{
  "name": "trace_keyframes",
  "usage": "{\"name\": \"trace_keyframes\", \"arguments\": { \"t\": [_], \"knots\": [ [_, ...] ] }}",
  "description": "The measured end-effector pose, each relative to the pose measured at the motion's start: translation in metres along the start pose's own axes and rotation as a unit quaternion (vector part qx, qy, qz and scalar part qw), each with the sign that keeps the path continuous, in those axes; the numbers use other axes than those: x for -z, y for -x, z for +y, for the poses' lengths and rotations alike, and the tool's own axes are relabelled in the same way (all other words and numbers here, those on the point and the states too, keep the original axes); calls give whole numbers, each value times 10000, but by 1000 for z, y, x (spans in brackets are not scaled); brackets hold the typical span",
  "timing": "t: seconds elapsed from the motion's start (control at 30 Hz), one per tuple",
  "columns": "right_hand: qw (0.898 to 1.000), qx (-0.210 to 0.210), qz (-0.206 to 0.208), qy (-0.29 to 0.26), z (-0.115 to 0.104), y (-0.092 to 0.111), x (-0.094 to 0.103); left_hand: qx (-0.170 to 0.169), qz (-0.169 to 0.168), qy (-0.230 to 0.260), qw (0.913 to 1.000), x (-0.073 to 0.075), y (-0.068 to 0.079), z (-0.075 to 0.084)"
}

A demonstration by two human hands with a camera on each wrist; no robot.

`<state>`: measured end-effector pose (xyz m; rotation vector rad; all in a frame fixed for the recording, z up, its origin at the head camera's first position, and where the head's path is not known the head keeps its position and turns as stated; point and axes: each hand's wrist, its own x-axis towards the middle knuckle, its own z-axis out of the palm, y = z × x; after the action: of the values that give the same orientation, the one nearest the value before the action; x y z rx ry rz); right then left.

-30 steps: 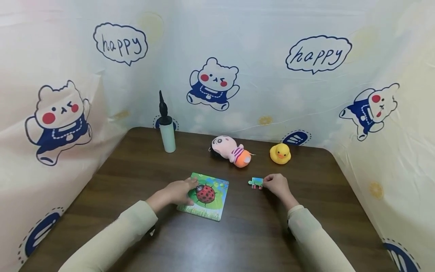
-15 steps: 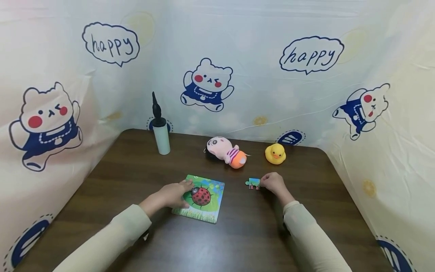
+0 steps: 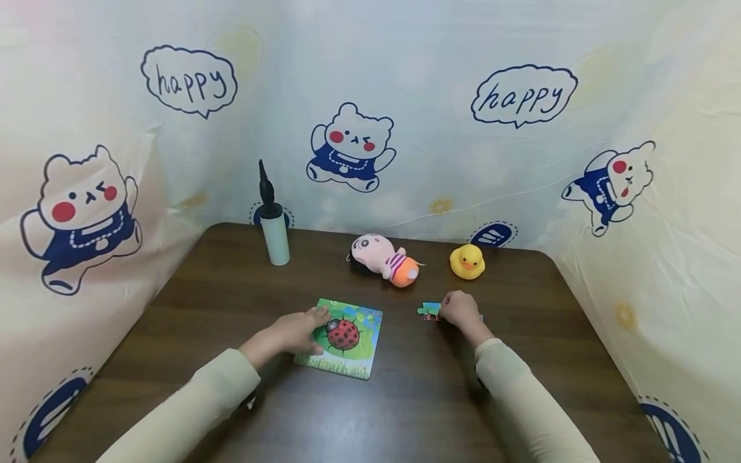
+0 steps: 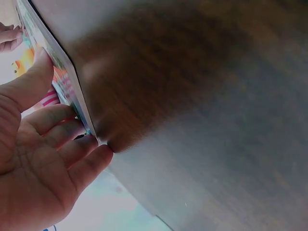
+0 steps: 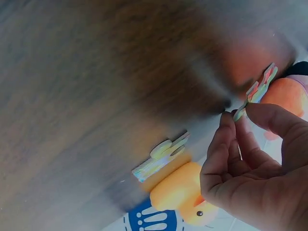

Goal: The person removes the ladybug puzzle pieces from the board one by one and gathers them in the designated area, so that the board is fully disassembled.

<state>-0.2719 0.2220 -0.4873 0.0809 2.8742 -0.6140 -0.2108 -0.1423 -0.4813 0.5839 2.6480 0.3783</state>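
Note:
A square ladybug puzzle board [image 3: 361, 366] lies on the table in the head view. My left hand [image 3: 292, 333] rests on its left side, fingers and thumb spread. In the left wrist view the thumb overlaps the board and the fingertips [image 4: 101, 151] touch along its edge. To the right, my right hand [image 3: 461, 310] pinches a small blue, green and red jigsaw piece [image 5: 260, 89] between thumb and fingers, low over the table. A second jigsaw piece [image 5: 161, 156] lies on the table beside the hand, mostly hidden behind it in the head view.
Behind the hands sit a plush doll [image 3: 384, 258] with an orange bottom and a yellow rubber duck [image 3: 467, 262]. A pale green hand pump [image 3: 274, 238] with a black nozzle stands at the back left of the brown table [image 3: 370, 424]. A printed curtain [image 3: 440, 77] surrounds the table.
My right hand has shifted slightly left, covering more of the pinched jigsaw piece; an edge of another piece now shows to its right. The left hand stays on the board. The head view has turned slightly.

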Motion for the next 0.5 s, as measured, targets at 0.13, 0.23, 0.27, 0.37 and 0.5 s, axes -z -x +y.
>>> {"name": "trace_keyframes", "arguments": {
  "t": [0.13, 0.23, 0.27, 0.37, 0.5],
  "knots": [
    [9995, 101, 298, 93, -1, 3, -5, -25, 8, 128, 9999, -2, 1, 0],
    [9974, 182, 691, 6, -2, 8, -13, -9, 50, 172, 9998, -4, 3, -1],
    [9961, 209, 859, -52, -3, 10, -16, -9, 59, 190, 9998, -5, 4, -2],
    [9885, 393, 1458, -77, -8, 18, -24, -44, 91, 189, 9998, -8, 5, -3],
    [9753, 825, 2041, -180, -32, 30, -27, -210, 260, 50, 9994, -6, 8, -7]
  ]
}}
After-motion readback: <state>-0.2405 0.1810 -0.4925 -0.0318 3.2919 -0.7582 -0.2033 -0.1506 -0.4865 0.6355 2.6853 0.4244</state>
